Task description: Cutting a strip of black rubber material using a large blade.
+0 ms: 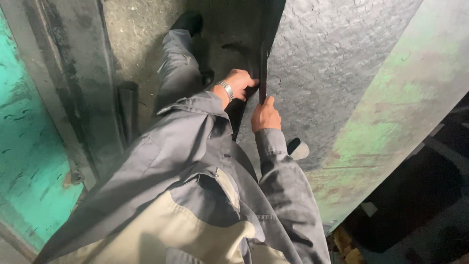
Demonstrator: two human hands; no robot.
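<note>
Looking straight down here, both hands are on the edge of a big grey metal sheet that leans at a slant across the right half of the view. The left hand has a metal watch on the wrist and its fingers curl round the dark edge strip of the sheet from the left side, so that grip is closed on the edge. The right hand sits just below it, thumb pointing up along the same edge, fingers wrapped on it too as far as I can see, though the fingertips are hidden behind the edge. The two hands are close together, one just above the other, not touching. The sheet has a rough, pebbly surface with crack-like marks, and its right part turns into a smoother band with patchy green paint and rusty spots. The person wears a grey work jacket with a beige panel low down, plus grey trousers, and a dark shoe shows at the top on the dirty concrete floor. The toe of the other shoe peeks out right next to the right sleeve, near the bottom of the sheet. On the left there's a dark steel post and next to it a worn turquoise wall. Bottom right is pretty dark, can't make out much there.
</note>
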